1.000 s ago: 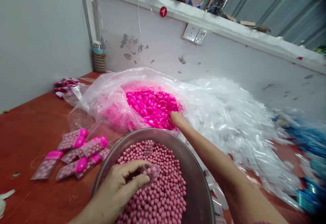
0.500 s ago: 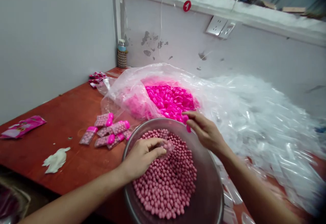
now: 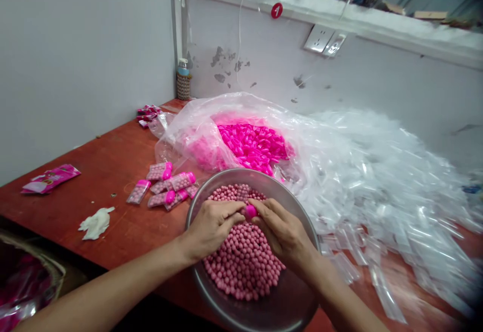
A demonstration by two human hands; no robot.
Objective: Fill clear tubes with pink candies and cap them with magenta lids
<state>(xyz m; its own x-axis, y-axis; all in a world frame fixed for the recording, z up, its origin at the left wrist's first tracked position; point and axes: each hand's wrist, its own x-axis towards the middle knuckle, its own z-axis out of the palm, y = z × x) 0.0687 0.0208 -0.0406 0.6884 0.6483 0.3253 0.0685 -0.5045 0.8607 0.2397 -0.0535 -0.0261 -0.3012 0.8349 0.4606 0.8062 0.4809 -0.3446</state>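
Over a metal bowl (image 3: 302, 292) of round pink beads (image 3: 245, 271), both hands meet. Between the fingertips of my left hand (image 3: 211, 224) is a small clear container, mostly hidden by the fingers. My right hand (image 3: 281, 226) pinches a bright pink cap (image 3: 251, 211) against the container's end; whether it is fully seated I cannot tell. Left of the bowl lie several filled, pink-capped containers (image 3: 160, 199). Behind the bowl, an open plastic bag (image 3: 188, 115) holds many loose pink caps (image 3: 251, 143).
Clear empty containers (image 3: 377, 171) are heaped on the right of the red table (image 3: 124, 146). Pink packets (image 3: 53, 178) and a crumpled white scrap (image 3: 96, 223) lie on the left. A bottle in a woven holder (image 3: 183, 83) stands in the corner; a box (image 3: 30, 281) sits below the table edge.
My right hand has moved from the bowl's far rim down and left with the pink cap, bringing it against the container in my left hand. The view has shifted slightly.
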